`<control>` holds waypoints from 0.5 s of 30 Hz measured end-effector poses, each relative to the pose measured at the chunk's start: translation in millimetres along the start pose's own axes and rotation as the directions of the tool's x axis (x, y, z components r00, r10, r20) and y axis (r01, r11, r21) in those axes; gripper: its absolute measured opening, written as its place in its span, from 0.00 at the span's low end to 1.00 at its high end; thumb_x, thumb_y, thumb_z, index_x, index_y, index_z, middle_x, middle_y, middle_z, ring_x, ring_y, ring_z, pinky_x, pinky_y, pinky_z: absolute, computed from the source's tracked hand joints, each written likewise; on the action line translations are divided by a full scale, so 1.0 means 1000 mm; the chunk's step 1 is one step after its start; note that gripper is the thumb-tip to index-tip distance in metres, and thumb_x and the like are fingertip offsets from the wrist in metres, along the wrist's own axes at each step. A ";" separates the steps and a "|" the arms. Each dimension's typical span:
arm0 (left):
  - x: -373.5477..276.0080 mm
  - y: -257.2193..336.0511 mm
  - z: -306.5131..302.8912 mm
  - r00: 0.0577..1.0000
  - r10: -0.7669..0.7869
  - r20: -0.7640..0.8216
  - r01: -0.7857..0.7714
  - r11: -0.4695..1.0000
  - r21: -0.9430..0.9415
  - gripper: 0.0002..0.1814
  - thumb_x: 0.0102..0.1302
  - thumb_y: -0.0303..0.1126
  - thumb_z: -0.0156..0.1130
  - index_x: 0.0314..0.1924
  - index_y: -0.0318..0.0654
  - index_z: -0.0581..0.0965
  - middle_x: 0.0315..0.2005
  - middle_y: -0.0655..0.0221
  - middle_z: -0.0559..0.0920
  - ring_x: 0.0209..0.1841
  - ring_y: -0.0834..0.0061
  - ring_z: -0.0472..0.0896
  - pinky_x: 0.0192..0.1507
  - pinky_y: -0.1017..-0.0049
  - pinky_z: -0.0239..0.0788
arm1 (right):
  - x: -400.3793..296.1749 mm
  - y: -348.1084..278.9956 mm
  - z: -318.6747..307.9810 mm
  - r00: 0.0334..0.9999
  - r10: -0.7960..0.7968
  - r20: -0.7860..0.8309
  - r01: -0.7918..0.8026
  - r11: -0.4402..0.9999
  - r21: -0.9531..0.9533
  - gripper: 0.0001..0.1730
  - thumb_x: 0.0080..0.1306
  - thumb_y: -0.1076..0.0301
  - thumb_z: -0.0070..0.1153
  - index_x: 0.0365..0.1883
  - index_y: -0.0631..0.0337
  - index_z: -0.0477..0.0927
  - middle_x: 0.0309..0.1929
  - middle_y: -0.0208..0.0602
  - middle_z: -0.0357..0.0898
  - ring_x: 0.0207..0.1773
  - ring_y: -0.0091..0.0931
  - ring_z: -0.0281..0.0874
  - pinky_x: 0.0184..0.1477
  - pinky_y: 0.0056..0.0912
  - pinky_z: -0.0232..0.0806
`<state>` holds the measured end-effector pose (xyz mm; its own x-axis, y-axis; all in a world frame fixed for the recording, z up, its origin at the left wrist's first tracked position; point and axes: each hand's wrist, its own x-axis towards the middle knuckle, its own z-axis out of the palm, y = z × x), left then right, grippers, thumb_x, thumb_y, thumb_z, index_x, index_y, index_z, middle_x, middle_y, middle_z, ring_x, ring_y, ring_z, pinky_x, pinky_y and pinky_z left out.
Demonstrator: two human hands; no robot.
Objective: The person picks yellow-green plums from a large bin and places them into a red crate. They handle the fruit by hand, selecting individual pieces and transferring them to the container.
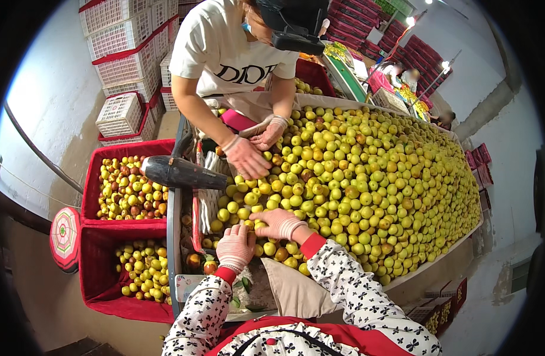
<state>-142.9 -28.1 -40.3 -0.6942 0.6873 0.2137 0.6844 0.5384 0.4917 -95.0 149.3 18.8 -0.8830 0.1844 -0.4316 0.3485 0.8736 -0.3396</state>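
My left hand (234, 248), in a striped knit glove, rests at the near left edge of a large heap of yellow-green jujubes (370, 178). My right hand (279, 224), gloved alike, reaches left over the fruit, its fingertips close to my left fingers. Both hands touch jujubes, but the fingers hide whether either one grips any. The heap lies on a cloth-lined table (432, 265). A few browner jujubes (210, 267) sit left of my left hand. Below it, green leaves (246, 285) lie on the table beside a beige cloth flap (294, 289).
Across the heap a co-worker's gloved hands (248, 158) work over the fruit. A black hair dryer (185, 172) juts over the table's left edge. Two red-lined crates (94, 267) holding jujubes stand there, with a round stool (65, 238) beyond. White crates (121, 66) are stacked behind.
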 end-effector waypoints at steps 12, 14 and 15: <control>0.002 0.004 -0.010 0.992 -0.049 0.120 0.049 0.999 0.008 0.19 0.60 0.41 0.61 0.51 0.48 0.76 0.44 0.69 0.80 0.47 0.63 0.79 0.44 0.62 0.75 | 0.021 0.060 -0.016 0.880 0.284 -0.381 -0.374 0.908 -0.186 0.35 0.59 0.41 0.57 0.66 0.34 0.68 0.58 0.41 0.74 0.60 0.40 0.75 0.60 0.50 0.66; 0.002 0.005 -0.008 0.994 -0.039 0.100 0.039 0.999 -0.002 0.23 0.60 0.40 0.61 0.55 0.46 0.74 0.46 0.67 0.80 0.47 0.62 0.79 0.44 0.63 0.76 | 0.021 0.055 -0.017 0.906 0.288 -0.311 -0.350 0.922 -0.166 0.36 0.59 0.41 0.58 0.66 0.34 0.68 0.57 0.40 0.75 0.59 0.40 0.76 0.58 0.48 0.68; 0.002 0.005 -0.008 0.996 -0.036 0.087 0.037 0.999 -0.008 0.24 0.60 0.40 0.61 0.57 0.45 0.73 0.46 0.66 0.80 0.48 0.61 0.79 0.45 0.64 0.76 | 0.022 0.054 -0.019 0.922 0.297 -0.250 -0.330 0.938 -0.103 0.36 0.58 0.41 0.59 0.65 0.36 0.68 0.61 0.40 0.74 0.60 0.41 0.75 0.60 0.47 0.68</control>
<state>-143.0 -27.7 -30.6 -0.6961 0.7076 0.1213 0.6568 0.5594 0.5056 -101.1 209.1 6.9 -0.7891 0.5419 -0.2892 0.5861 0.8051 -0.0906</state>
